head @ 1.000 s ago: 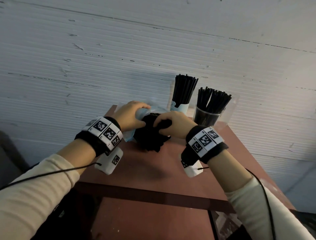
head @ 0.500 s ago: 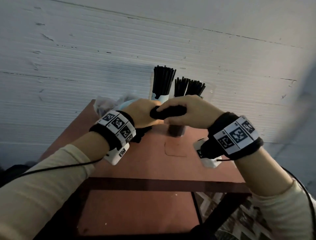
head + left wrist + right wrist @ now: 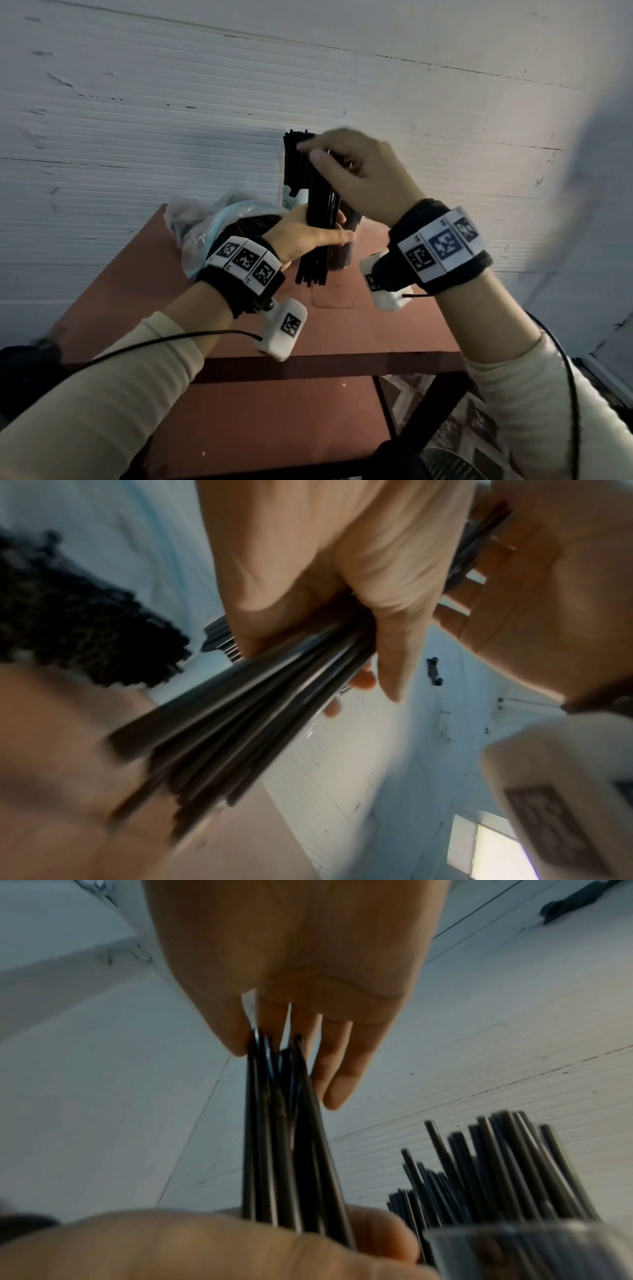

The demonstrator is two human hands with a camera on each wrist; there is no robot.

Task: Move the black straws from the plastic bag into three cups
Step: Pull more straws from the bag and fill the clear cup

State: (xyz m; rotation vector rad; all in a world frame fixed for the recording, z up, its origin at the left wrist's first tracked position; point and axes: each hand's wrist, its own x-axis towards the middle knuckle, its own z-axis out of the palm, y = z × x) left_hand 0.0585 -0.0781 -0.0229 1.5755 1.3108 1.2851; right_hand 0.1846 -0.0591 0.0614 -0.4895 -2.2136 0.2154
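Bundle of black straws (image 3: 320, 219) held upright above the table (image 3: 342, 329), clear of its top. Left hand (image 3: 305, 236) wraps the bundle's middle, fingers curled round it. Right hand (image 3: 356, 178) at the top ends; thumb and fingertips pinch them, remaining fingers hang straight beside the bundle (right wrist view).

Handling, judged: light, thin, stiff enough to stand, smooth; loose ones could slide out below the left fingers, where the lower ends splay unevenly. Best grip is round the middle, with the tops squared by the other hand.

Count: one held bundle, straws too many and blurred to number. Two cups visible behind the fingers: white cup (image 3: 295, 200) and clear cup (image 3: 534, 1250), both holding straws. Third cup not seen. One plastic bag (image 3: 202, 222) left of the left hand, dark straws inside.
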